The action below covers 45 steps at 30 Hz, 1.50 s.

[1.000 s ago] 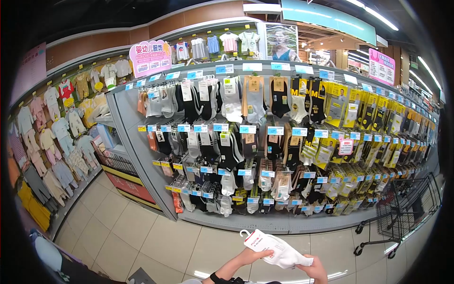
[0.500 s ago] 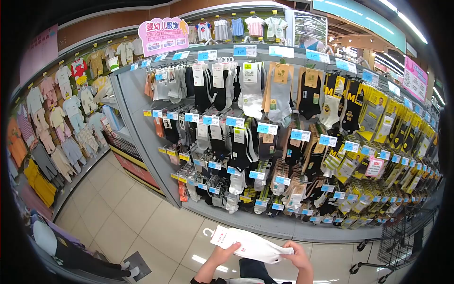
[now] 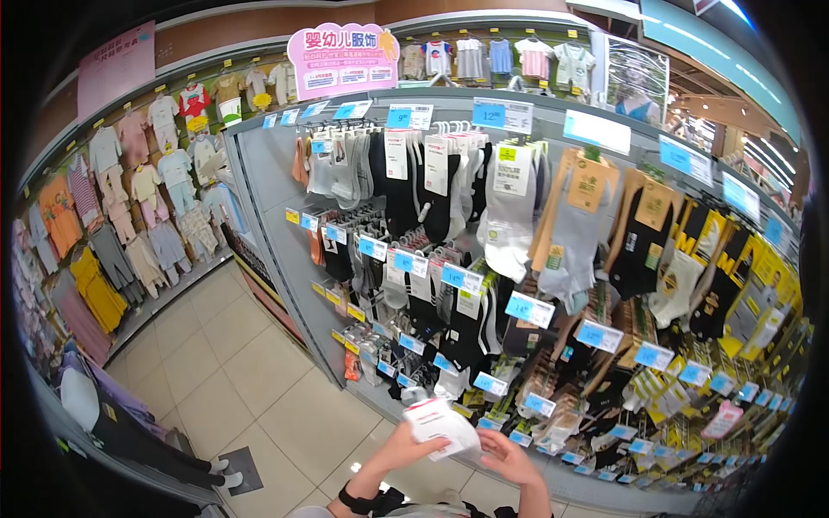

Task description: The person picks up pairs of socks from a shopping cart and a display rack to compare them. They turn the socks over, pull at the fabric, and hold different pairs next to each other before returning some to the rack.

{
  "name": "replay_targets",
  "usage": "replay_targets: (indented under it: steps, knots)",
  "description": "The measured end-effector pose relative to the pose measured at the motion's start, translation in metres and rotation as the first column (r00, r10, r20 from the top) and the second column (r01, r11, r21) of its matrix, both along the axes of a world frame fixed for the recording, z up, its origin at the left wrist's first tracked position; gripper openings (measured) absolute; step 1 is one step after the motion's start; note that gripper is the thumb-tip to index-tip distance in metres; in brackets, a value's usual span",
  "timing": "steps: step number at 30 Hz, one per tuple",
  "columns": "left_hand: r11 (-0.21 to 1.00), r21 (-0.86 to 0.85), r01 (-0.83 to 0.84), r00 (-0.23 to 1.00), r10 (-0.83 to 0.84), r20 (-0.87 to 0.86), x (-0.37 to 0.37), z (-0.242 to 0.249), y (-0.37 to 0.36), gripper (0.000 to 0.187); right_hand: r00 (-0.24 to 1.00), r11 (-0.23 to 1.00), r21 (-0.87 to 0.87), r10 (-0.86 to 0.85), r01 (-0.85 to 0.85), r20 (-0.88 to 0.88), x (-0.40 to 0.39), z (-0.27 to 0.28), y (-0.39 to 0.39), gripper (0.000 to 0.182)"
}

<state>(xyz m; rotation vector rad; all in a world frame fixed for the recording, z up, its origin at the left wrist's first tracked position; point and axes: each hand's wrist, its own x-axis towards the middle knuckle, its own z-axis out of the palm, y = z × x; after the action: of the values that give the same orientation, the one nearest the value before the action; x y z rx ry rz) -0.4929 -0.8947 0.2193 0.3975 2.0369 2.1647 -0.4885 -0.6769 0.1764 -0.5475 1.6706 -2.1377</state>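
Observation:
A packaged pair of white socks with a white card and red print is held low in front of me, before the sock rack. My left hand is closed on its left side, thumb lying across the front. At the other end, my right hand has its bent fingers against the sock's right edge. The sock looks bent or foreshortened, and its toe end is partly hidden by the right fingers. A black band circles my left wrist.
A sock rack with several rows of hanging packs and blue price tags fills the front and right. Baby clothes hang along the left wall. Tiled floor runs between, with mannequin legs on a dark base at lower left.
My view has moved closer to the rack and turned left. The socks, earlier stretched out between both hands, now appear shorter and tilted, with the hands nearer each other.

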Motion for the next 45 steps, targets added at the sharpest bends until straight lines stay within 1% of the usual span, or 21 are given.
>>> replay_targets:
  steps: [1, 2, 4, 5, 6, 8, 10, 14, 18, 22, 24, 26, 28, 30, 33, 35, 36, 38, 40, 42, 45]
  knots:
    - [0.996, -0.091, 0.01, 1.0, -0.009, 0.005, -0.01, -0.012, 0.006, 0.029, 1.0, 0.993, 0.115, 0.003, -0.004, 0.016, -0.009, -0.01, -0.002, 0.04]
    - [0.996, -0.092, -0.001, 1.0, 0.002, 0.011, -0.016, -0.011, 0.013, 0.029, 1.0, 0.993, 0.115, 0.014, -0.017, 0.022, -0.013, -0.012, -0.002, 0.04]
    - [0.972, -0.212, 0.097, 0.995, -0.089, 0.046, -0.033, 0.001, 0.023, 0.027, 0.998, 0.961, 0.271, 0.053, -0.059, 0.031, -0.027, -0.007, -0.007, 0.043]
    - [0.942, -0.306, 0.14, 0.986, -0.16, -0.043, -0.043, 0.003, 0.023, 0.029, 0.998, 0.99, 0.127, -0.049, 0.053, -0.037, -0.032, -0.025, -0.012, 0.04]
    - [0.944, -0.306, 0.127, 0.988, -0.148, -0.046, -0.052, 0.006, 0.023, 0.029, 0.999, 0.991, 0.127, -0.037, 0.041, -0.041, -0.04, -0.027, -0.011, 0.04]
    - [0.905, -0.379, 0.194, 0.95, -0.27, -0.159, -0.072, 0.012, 0.021, 0.031, 0.993, 0.986, 0.131, -0.092, 0.101, -0.073, -0.053, -0.027, -0.008, 0.034]
    - [0.9, -0.384, 0.206, 0.937, -0.294, -0.187, -0.092, 0.015, 0.015, 0.031, 0.99, 0.98, 0.142, -0.143, 0.141, 0.007, -0.063, -0.008, -0.01, 0.027]
    - [0.854, -0.455, 0.253, 0.869, -0.407, -0.281, -0.134, 0.028, -0.004, 0.03, 0.966, 0.929, 0.267, -0.257, 0.257, -0.037, -0.092, 0.005, -0.01, 0.021]
    - [0.811, -0.516, 0.276, 0.783, -0.501, -0.368, -0.176, 0.036, -0.031, 0.02, 0.908, 0.899, 0.126, -0.419, 0.419, -0.027, -0.125, -0.011, -0.025, 0.022]
    - [0.83, -0.456, 0.321, 0.742, -0.519, -0.425, -0.22, 0.055, -0.068, 0.01, 0.819, 0.819, -0.023, -0.574, 0.573, -0.027, -0.149, 0.003, -0.063, 0.026]
    - [0.882, -0.45, 0.141, 0.635, -0.429, -0.643, -0.245, 0.059, -0.088, 0.009, 0.758, 0.756, -0.111, -0.651, 0.645, -0.03, -0.158, 0.0, -0.076, 0.027]
    - [0.88, -0.474, 0.037, 0.652, -0.38, -0.656, -0.264, 0.069, -0.112, 0.01, 0.736, 0.732, -0.153, -0.675, 0.663, -0.04, -0.172, -0.004, -0.086, 0.028]
    - [0.876, -0.455, -0.163, 0.548, -0.303, -0.78, -0.284, 0.074, -0.133, 0.011, 0.724, 0.715, -0.196, -0.689, 0.671, -0.031, -0.181, 0.001, -0.099, 0.028]
    - [0.862, -0.422, -0.28, 0.515, -0.235, -0.824, -0.297, 0.079, -0.153, 0.016, 0.724, 0.714, -0.206, -0.689, 0.669, -0.036, -0.193, -0.002, -0.11, 0.026]
    - [0.847, -0.438, -0.302, 0.511, -0.245, -0.824, -0.315, 0.087, -0.181, 0.023, 0.693, 0.681, -0.184, -0.721, 0.709, -0.002, -0.208, 0.007, -0.138, 0.025]
    - [0.773, -0.531, -0.348, 0.507, -0.321, -0.8, -0.327, 0.092, -0.194, 0.036, 0.661, 0.638, -0.279, -0.75, 0.718, -0.015, -0.218, 0.009, -0.157, 0.025]
    - [0.775, -0.531, -0.342, 0.499, -0.33, -0.802, -0.334, 0.09, -0.199, 0.036, 0.652, 0.628, -0.285, -0.758, 0.724, -0.017, -0.222, 0.009, -0.166, 0.025]
    - [0.699, -0.613, -0.368, 0.482, -0.42, -0.769, -0.346, 0.081, -0.204, 0.046, 0.613, 0.582, -0.307, -0.79, 0.753, 0.006, -0.229, 0.008, -0.181, 0.026]
    - [0.715, -0.605, -0.351, 0.461, -0.431, -0.776, -0.352, 0.077, -0.207, 0.049, 0.63, 0.608, -0.284, -0.776, 0.741, -0.017, -0.233, 0.011, -0.188, 0.028]
    - [0.748, -0.581, -0.321, 0.462, -0.412, -0.785, -0.354, 0.074, -0.207, 0.048, 0.709, 0.691, -0.235, -0.705, 0.684, -0.011, -0.236, 0.023, -0.197, 0.029]
    - [0.763, -0.545, -0.347, 0.455, -0.372, -0.809, -0.354, 0.07, -0.205, 0.048, 0.709, 0.702, -0.182, -0.704, 0.689, -0.034, -0.242, 0.031, -0.203, 0.024]
